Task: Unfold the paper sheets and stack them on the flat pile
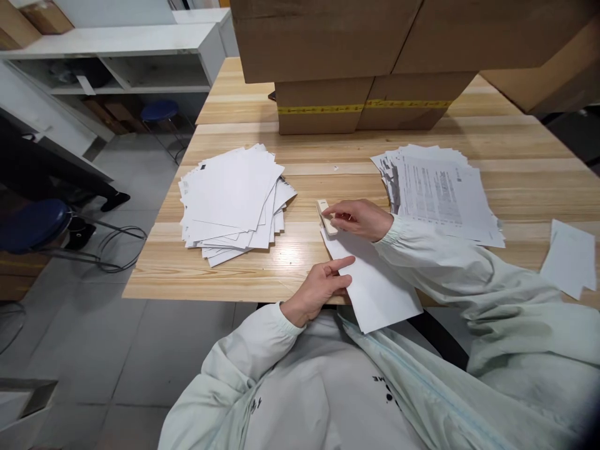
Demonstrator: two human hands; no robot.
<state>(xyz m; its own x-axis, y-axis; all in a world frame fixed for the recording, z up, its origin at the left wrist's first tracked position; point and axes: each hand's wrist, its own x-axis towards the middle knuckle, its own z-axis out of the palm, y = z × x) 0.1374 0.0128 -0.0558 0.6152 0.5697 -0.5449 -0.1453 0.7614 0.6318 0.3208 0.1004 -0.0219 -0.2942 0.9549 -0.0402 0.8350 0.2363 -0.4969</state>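
Observation:
My left hand [323, 284] grips the left edge of some white sheets of paper [382, 281], which reach over the table's front edge. At the far corner of these sheets lies a small cream stapler [327, 217], with the paper's corner at its near end. My right hand [360, 217] rests on the stapler from the right, fingers curled over its top. An untidy pile of mostly blank papers [229, 194] sits to the left. On the right, beyond my right sleeve, is a stack of printed papers [435, 187].
Large cardboard boxes [323, 103] with yellow tape stand at the back of the wooden table [169, 269]. A few white slips [569, 256] lie at far right. Blue stools [35, 225], a white shelf unit [117, 40] and a person's legs [56, 162] are on the left.

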